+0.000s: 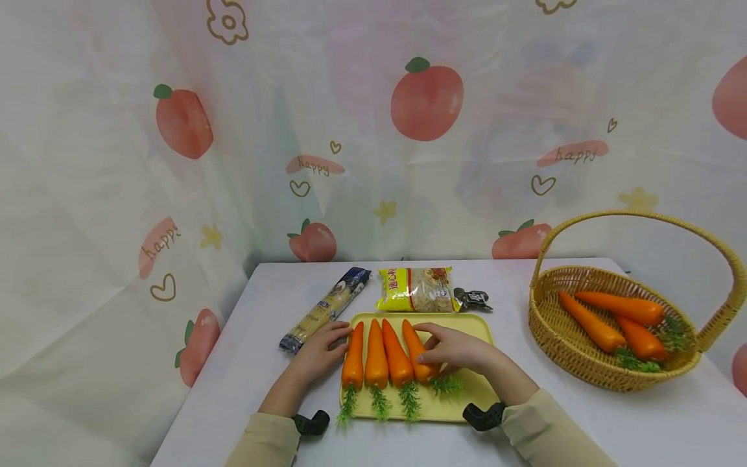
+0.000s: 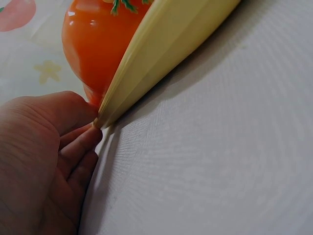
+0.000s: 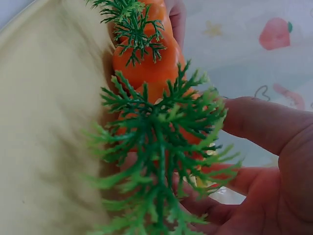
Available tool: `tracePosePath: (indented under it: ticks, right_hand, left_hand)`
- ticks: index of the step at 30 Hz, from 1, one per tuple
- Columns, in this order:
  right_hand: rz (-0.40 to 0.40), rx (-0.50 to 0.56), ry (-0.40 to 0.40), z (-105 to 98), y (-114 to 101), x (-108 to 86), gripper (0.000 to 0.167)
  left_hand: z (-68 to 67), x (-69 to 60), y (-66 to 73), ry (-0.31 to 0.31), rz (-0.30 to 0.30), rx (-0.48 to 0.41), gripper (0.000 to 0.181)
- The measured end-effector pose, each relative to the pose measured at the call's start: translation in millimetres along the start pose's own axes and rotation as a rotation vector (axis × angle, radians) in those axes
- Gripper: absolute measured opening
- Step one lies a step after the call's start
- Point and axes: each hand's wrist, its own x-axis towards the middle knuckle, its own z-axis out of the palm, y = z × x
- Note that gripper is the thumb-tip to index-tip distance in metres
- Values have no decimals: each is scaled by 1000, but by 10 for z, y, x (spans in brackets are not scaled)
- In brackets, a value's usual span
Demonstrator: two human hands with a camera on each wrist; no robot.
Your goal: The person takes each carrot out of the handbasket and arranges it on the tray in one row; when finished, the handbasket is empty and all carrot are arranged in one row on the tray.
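Several orange carrots (image 1: pixel 376 357) with green leafy tops lie side by side on a yellow tray (image 1: pixel 467 395), tips away from me. My left hand (image 1: pixel 320 350) is at the tray's left side; in the left wrist view its thumb and fingers pinch the rim (image 2: pixel 110 105), beside the leftmost carrot (image 2: pixel 100 44). With its thumb and fingers around the rightmost carrot (image 1: pixel 417 353), my right hand (image 1: pixel 461 350) holds it on the tray, slightly tilted. Leaves (image 3: pixel 161 132) cover much of that grip in the right wrist view.
A wicker basket (image 1: pixel 554 347) with a tall handle stands at the right, holding 3 more carrots (image 1: pixel 592 324). Behind the tray lie a long noodle pack (image 1: pixel 327 308), a yellow-and-clear food bag (image 1: pixel 417 290) and a small dark packet (image 1: pixel 473 299). A printed curtain hangs behind the white table.
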Motion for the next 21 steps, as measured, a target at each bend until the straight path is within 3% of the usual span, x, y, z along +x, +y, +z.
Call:
tracePosePath:
  ticks: [4, 13, 21]
  right_hand:
    - [17, -3, 15, 1, -26, -26, 72]
    - [9, -115, 66, -77, -66, -138, 68]
    - [-32, -203, 87, -383, -108, -370, 67]
  left_hand:
    - [5, -4, -7, 1, 3, 1, 41]
    - [14, -4, 2, 11, 5, -27, 40]
    - [4, -9, 12, 7, -15, -33, 40]
